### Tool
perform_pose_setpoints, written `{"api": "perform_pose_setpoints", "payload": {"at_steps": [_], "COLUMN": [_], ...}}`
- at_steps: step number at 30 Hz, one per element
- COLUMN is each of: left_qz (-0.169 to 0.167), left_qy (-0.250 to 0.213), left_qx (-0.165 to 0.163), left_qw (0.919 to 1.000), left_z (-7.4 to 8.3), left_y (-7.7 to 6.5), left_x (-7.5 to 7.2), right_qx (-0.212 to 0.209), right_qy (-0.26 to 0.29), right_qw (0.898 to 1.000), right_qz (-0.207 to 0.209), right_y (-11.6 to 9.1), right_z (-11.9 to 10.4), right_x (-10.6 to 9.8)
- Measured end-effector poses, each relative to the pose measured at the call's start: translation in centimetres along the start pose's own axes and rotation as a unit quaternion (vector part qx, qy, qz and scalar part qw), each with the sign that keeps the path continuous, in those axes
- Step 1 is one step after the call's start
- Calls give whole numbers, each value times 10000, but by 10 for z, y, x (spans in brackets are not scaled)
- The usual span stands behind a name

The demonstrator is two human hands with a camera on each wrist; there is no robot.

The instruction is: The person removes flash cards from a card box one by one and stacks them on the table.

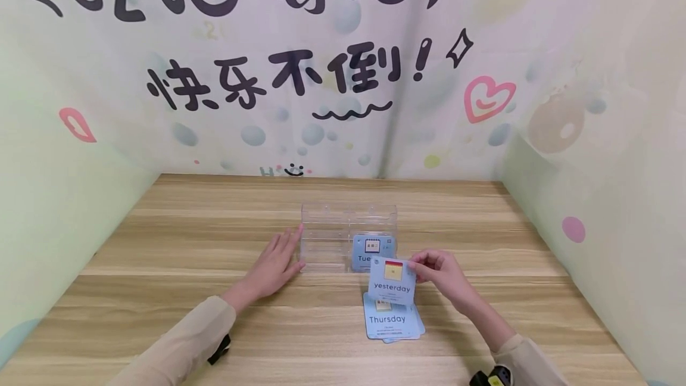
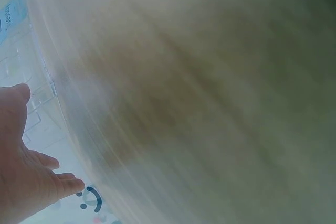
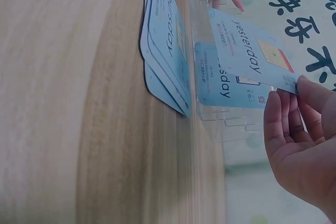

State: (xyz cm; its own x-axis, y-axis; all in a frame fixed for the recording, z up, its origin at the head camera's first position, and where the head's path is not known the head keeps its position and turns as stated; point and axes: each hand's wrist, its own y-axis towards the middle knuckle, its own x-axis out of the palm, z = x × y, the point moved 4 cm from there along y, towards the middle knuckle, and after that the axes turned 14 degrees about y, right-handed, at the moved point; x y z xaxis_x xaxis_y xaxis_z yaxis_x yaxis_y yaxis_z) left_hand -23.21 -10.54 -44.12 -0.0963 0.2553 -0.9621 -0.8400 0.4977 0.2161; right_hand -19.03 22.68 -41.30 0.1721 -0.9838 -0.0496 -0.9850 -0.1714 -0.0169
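Pinching a light-blue, round-cornered card printed "yesterday" (image 1: 391, 282) by its upper right corner, between thumb and fingers of the right hand (image 1: 442, 276); held so, probably, to leave the printed face uncovered. Located just left of that hand, raised above a small stack of light-blue cards topped by "Thursday" (image 1: 391, 321) and overlapping, in the head view, a light-blue "Tuesday" card (image 1: 367, 249) in the lower right of a clear plastic pocketed holder (image 1: 325, 234). Cannot tell whether touching either. Stacked on the wood-grain worktop (image 1: 300, 344) below and left of the right hand, presumably for short reach.

Touching the holder's left edge with the left hand (image 1: 273, 264), fingers straight and slightly spread, gripping nothing; probably placed there to brace light plastic against sliding.

Turned printed face up, with the picture edge towards the holder. Tilted slightly, the word sloping down towards the right hand. Looks nearly square; cannot make out a clear long axis.
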Motion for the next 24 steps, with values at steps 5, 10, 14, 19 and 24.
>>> {"api": "perform_pose_setpoints", "payload": {"at_steps": [5, 10, 14, 19, 24], "left_qz": [34, 49, 38, 10, 30], "left_qy": [-3, 42, 58, 24, 59], "left_qx": [19, 36, 23, -16, -2], "left_qw": [10000, 10000, 10000, 10000, 10000], "left_z": [1, 1, 2, 2, 1], "left_y": [0, 1, 1, 1, 2], "left_x": [0, 0, 0, -1, 0], "right_qx": [181, 346, 529, 727, 923], "right_qy": [58, 194, 284, 416, 533], "right_qw": [9998, 9991, 9979, 9958, 9935], "right_qz": [-82, -173, -249, -364, -409], "right_y": [-4, -7, -10, -13, -14], "right_z": [5, 10, 15, 19, 24], "right_x": [-2, -3, -2, 0, 1]}}
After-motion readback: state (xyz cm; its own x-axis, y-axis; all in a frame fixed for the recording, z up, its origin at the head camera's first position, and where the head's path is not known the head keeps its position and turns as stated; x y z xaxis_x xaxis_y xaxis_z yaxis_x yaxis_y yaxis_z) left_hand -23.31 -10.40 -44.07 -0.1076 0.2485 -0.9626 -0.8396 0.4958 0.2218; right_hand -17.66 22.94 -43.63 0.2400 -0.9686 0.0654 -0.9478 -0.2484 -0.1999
